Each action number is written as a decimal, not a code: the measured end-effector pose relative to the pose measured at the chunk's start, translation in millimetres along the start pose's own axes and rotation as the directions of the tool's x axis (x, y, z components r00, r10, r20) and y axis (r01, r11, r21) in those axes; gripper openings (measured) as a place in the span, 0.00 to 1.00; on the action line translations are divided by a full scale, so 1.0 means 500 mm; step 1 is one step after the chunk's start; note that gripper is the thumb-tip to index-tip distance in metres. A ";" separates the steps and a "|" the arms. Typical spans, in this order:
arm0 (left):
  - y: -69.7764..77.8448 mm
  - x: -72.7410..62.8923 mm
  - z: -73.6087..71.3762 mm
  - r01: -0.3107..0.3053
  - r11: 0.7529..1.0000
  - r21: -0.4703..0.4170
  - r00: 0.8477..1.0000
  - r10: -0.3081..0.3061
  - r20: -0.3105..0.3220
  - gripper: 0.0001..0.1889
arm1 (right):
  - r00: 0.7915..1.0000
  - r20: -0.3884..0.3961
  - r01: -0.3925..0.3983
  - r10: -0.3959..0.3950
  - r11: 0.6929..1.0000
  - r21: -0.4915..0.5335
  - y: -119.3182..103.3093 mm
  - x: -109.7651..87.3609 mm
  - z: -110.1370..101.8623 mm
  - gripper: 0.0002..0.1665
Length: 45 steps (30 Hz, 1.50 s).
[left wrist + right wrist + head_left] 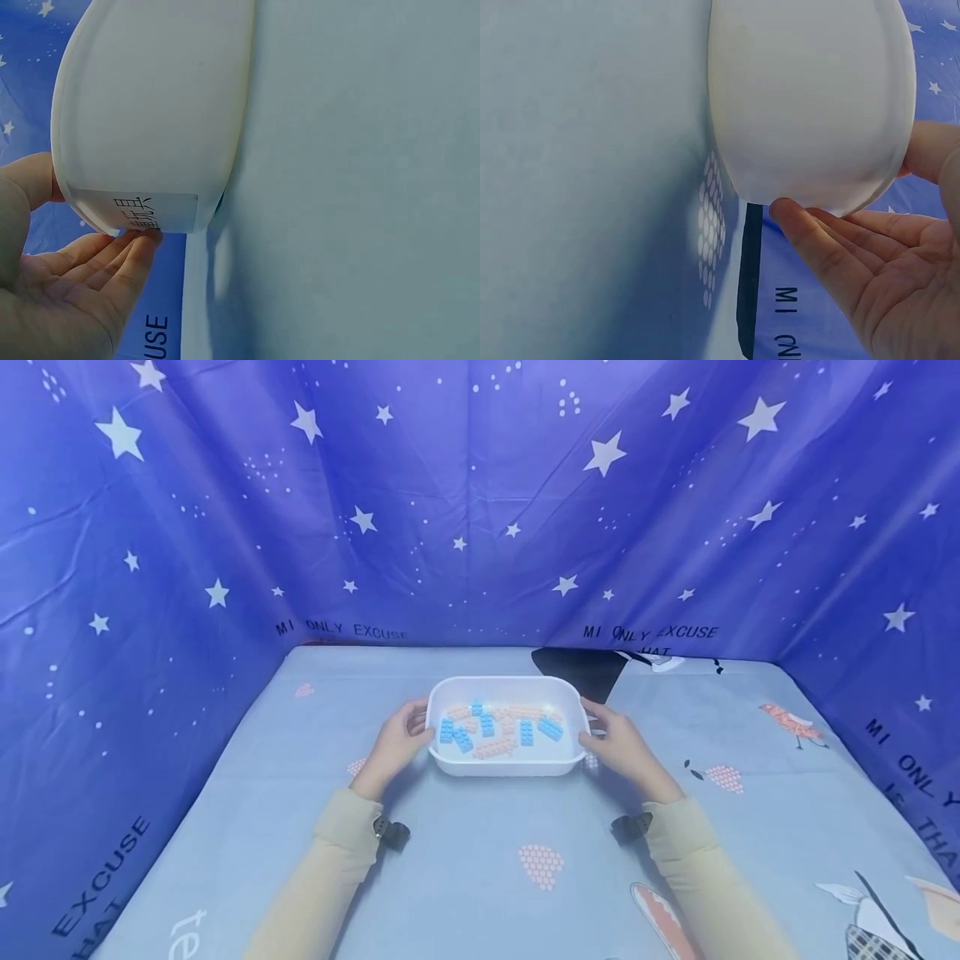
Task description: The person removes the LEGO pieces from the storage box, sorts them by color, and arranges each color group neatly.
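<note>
A white plastic basin [510, 768] with rounded corners stands in the middle of the head view, over the cloth. Inside it lie several blue toy bricks [527, 732] and pale pink bricks [495, 747]. My left hand [401, 739] grips its left end, thumb at the rim and fingers under the lip. At the opposite end my right hand [618, 742] holds the rim the same way. In the left wrist view, a label [150, 211] with printed characters shows on the basin's end wall, beside the fingertips. The right wrist view shows fingertips [784, 210] against the outer wall.
A light blue cloth [465, 877] with printed hearts, birds and other figures covers the table. Behind and along both sides hangs a purple-blue curtain [465, 460] with white stars and lettering. Dark wrist devices [393, 833] sit at both cuffs.
</note>
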<state>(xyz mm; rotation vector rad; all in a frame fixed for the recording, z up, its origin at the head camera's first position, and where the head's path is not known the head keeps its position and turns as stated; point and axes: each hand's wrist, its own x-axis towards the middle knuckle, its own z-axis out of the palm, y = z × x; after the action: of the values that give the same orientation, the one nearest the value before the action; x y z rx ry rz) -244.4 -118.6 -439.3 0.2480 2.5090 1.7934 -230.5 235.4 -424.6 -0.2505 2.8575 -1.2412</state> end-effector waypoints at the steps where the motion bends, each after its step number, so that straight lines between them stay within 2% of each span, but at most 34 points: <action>1: -0.001 -0.001 0.000 0.002 1.000 -0.003 1.000 -0.002 -0.001 0.28 | 1.000 0.000 -0.003 0.003 1.000 -0.002 0.000 0.000 0.000 0.37; 10: -0.005 -0.009 0.003 0.024 0.998 -0.062 1.000 -0.025 -0.015 0.28 | 0.999 0.003 -0.034 0.034 0.999 0.021 -0.005 0.000 0.002 0.37; 13: -0.003 -0.009 0.004 0.038 0.994 -0.102 0.999 -0.039 -0.005 0.29 | 0.999 -0.028 -0.037 0.037 0.999 0.013 -0.013 0.002 -0.003 0.36; 19: -0.003 -0.007 0.004 0.043 0.986 -0.163 0.999 -0.042 0.014 0.30 | 0.989 -0.133 0.056 -0.062 0.997 -0.052 -0.037 0.010 -0.006 0.32; 23: -0.007 -0.005 0.004 0.045 0.985 -0.166 0.999 -0.043 0.017 0.30 | 0.983 -0.151 0.100 -0.109 0.993 -0.064 -0.051 0.012 -0.003 0.29; 30: -0.015 -0.002 0.003 0.060 0.982 -0.178 0.998 -0.057 0.022 0.31 | 0.984 -0.135 0.106 -0.119 0.990 -0.098 -0.064 0.014 0.009 0.28; 39: -0.008 -0.006 0.003 0.060 0.984 -0.167 0.998 -0.059 0.010 0.31 | 0.994 -0.070 0.070 -0.079 0.990 -0.122 -0.084 0.026 0.016 0.27; 45: -0.004 -0.010 0.007 0.050 0.987 -0.155 0.999 -0.051 -0.005 0.30 | 0.994 -0.046 0.094 -0.102 0.984 -0.151 -0.091 0.038 0.027 0.24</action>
<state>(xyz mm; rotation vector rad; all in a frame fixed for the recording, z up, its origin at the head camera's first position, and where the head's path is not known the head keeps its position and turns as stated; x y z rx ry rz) -239.3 -116.8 -442.3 0.1681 2.3422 1.9608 -241.7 192.2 -399.6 -0.3704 3.0220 -1.0639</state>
